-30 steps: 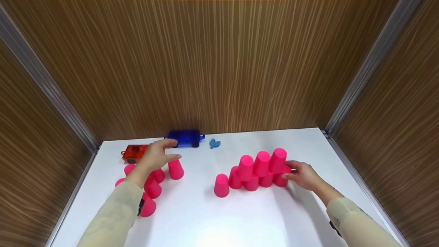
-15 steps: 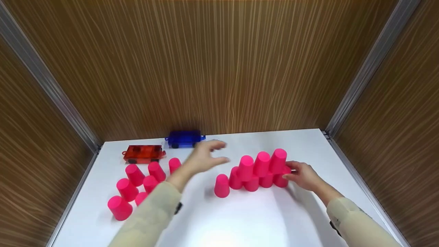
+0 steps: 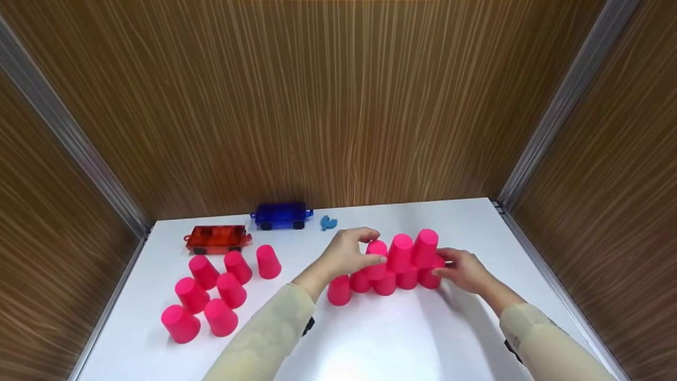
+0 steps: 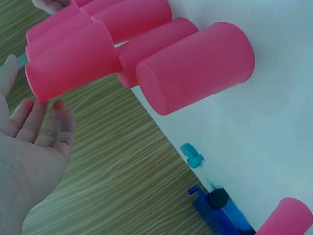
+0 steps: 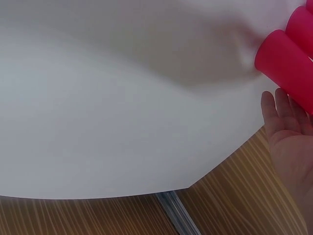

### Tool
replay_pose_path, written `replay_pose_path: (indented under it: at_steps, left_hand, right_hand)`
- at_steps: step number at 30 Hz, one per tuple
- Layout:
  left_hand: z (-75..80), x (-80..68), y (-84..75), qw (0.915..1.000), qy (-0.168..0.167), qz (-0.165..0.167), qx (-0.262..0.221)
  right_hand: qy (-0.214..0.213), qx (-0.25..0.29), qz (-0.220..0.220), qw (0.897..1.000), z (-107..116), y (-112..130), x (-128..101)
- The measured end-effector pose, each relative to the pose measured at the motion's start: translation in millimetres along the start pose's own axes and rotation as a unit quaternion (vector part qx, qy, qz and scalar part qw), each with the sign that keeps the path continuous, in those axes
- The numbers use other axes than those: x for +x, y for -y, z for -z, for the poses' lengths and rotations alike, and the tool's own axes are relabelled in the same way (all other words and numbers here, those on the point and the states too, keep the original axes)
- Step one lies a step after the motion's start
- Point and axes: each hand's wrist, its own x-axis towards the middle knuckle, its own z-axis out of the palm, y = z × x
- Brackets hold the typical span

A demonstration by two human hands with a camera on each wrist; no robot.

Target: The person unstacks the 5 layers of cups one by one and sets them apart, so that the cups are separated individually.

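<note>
head view: cup stack (image 3: 394,264) stood mid-table (image 3: 370,338), two tiers built.
left hand (image 3: 346,254): fingers relaxed, touching upper-left cup (image 3: 376,247).
right hand (image 3: 463,270): fingers extended against stack's right end.
left: seven loose cups (image 3: 217,296) unstacked.

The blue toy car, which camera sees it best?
The head view: the whole blue toy car shows there, standing at the table's far edge by the wooden wall. The left wrist view catches only one blue corner and a black wheel at its bottom edge. The right wrist view does not show it at all.
</note>
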Motion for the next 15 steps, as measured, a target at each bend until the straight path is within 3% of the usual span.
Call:
replay_pose_path:
  at_steps: [8, 15]
  left_hand:
    - [-5.1, 3.6, 3.5, 0.9998, 0.003, 0.018, 0.006]
    - [-5.9, 1.8, 6.3, 1.0, -0.001, 0.01, 0.001]
  right_hand:
    - [-0.006, -0.005, 0.021, 1.0, 0.1, 0.6, -0.4]
    - [-0.002, -0.002, 0.005, 1.0, -0.4, -0.8, 0.8]
